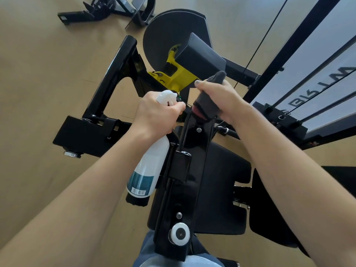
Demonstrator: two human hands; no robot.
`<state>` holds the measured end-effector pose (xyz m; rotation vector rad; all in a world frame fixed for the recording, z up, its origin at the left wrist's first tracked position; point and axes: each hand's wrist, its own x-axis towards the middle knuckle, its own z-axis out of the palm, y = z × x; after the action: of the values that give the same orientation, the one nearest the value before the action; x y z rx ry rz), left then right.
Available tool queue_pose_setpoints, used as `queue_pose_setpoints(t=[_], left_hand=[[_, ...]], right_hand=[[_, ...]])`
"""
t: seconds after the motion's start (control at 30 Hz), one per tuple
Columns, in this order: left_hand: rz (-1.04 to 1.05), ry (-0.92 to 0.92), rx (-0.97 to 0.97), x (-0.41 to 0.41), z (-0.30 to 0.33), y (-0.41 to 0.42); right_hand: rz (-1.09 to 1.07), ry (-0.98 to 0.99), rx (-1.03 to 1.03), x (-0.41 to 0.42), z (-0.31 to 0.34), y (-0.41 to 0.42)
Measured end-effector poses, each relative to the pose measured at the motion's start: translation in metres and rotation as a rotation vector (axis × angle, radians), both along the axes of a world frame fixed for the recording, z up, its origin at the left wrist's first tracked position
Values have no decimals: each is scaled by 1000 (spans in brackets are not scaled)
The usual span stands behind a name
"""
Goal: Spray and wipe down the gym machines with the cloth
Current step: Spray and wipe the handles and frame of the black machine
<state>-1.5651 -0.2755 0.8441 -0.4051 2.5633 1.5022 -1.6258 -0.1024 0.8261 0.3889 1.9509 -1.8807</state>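
1. Head view, key relation: the black steel bar (pixel 194 151) of the gym machine is running lengthwise away from the person, from the white knob (pixel 179 233) nearest the body up to its far end. That far end is lying just beneath the right hand (pixel 219 99), which is the nearer of the two hands to it.
2. Head view, hands: the right hand is clutching the dark grey cloth (pixel 209 97) and pressing it onto the bar's far end. The left hand (pixel 158 114), just left of the bar, is gripping the spray bottle (pixel 148 166) by its neck, nozzle pointing away.
3. Head view, materials: the bar is looking glossy and hard; the cloth soft and bunched; the bottle is translucent white plastic with a teal label. Right of the bar, a matte black seat pad (pixel 227 189); beyond it, a yellow bracket (pixel 179 76).
4. Judgement: the coming wipe likely follows the bar's long axis.
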Motion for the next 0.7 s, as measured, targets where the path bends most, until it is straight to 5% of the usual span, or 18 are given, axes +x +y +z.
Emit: queue_pose_setpoints(t=[0.13,0.27,0.4,0.57,0.7], left_hand=[[11,11,1,3,3,0],[-36,31,-36,8,6,-1],[-84,127,-34,23,16,1],[-237,282,-83,51,38,13],[-393,118,-36,57,44,27]], right_hand=[[-630,-5,-244,16,-28,-10],[-940,-215,-257,33,-62,3],[-988,-399,-583,54,-85,38],[-940,-277,-725,80,-88,76],[-911,-276,-770,90,-84,90]])
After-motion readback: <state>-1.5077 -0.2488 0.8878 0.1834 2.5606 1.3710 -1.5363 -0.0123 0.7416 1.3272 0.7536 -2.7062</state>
